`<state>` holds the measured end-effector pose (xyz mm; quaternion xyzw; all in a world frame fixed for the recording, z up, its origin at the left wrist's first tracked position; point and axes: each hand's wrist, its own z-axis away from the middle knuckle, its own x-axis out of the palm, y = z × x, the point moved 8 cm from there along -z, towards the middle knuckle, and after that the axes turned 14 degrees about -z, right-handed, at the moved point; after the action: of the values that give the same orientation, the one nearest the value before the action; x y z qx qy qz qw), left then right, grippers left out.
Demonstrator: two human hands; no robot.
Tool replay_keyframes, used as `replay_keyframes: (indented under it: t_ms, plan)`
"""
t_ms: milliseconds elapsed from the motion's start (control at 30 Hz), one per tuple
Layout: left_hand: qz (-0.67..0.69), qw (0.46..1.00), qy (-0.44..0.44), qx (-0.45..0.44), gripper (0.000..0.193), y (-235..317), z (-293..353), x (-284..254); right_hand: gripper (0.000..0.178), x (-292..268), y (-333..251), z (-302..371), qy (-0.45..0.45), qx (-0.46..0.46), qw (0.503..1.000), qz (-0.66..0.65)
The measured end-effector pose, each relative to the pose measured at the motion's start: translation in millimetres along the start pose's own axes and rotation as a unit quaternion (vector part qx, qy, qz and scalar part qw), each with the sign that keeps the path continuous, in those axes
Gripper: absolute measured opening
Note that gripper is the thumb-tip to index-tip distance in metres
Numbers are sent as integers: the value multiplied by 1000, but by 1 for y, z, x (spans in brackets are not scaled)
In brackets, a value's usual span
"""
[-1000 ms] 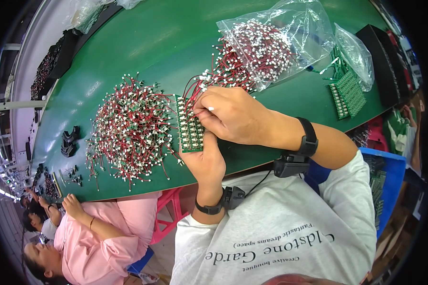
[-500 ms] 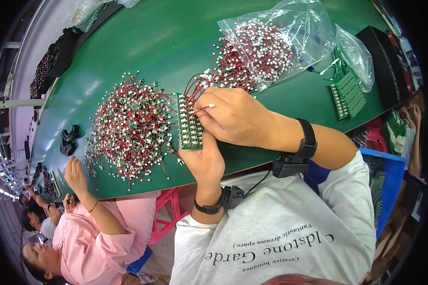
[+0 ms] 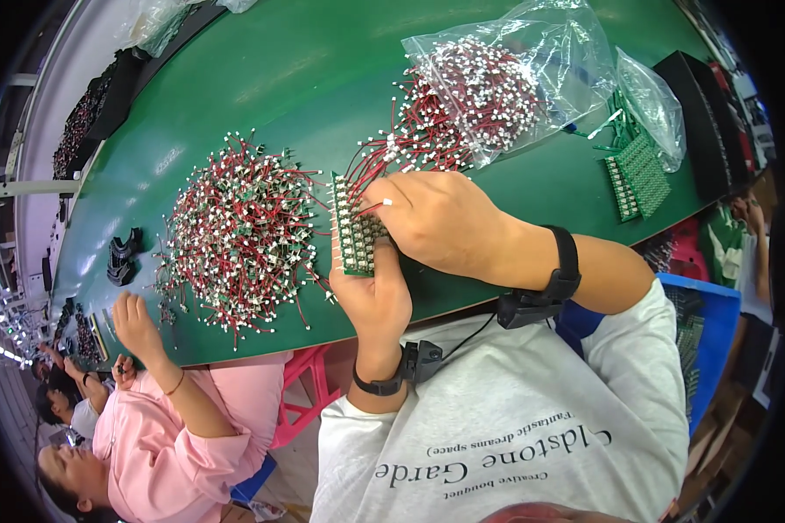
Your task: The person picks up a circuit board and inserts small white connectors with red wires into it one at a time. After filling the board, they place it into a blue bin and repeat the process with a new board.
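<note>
While the green table [image 3: 314, 96] spreads across the whole view, its near edge curves round in front of the person. Toward the far edge, right of the middle, a clear bag [image 3: 576, 52] partly covers a heap of red wires with white plugs. A broad pile [image 3: 235, 235] of wired pieces lies left of the hands, close to the near edge.

The right hand [image 3: 440, 218] comes in from the right, its fingers bunched together; their tips are hidden, so I cannot tell what they clamp. The left hand [image 3: 373, 301] is closed on the near end of the board [image 3: 353, 231], thumb along the right side.

The board is held up between pile and right hand, just inside the near edge. Its long axis points from the near edge toward the far one, leaning slightly. From the right hand it lies directly to the left, beside the fingers; the left hand has the firmer contact.

One wire [image 3: 372, 207] crosses at the bunched fingers, ending in a white plug [image 3: 387, 202] over the right hand.
</note>
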<state>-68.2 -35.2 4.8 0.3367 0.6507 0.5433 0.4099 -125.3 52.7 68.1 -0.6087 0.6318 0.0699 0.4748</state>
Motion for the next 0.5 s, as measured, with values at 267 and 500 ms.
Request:
replay_keyframes:
  t_ms: [267,500]
  plan:
    - [-59,998,-5,13,38,1,6,-7,17,3,2,-4,29,-18,996,-78]
    - [49,988,141,-30,34,0,2,-36,12,-22,27,-15,71,21,987,-140]
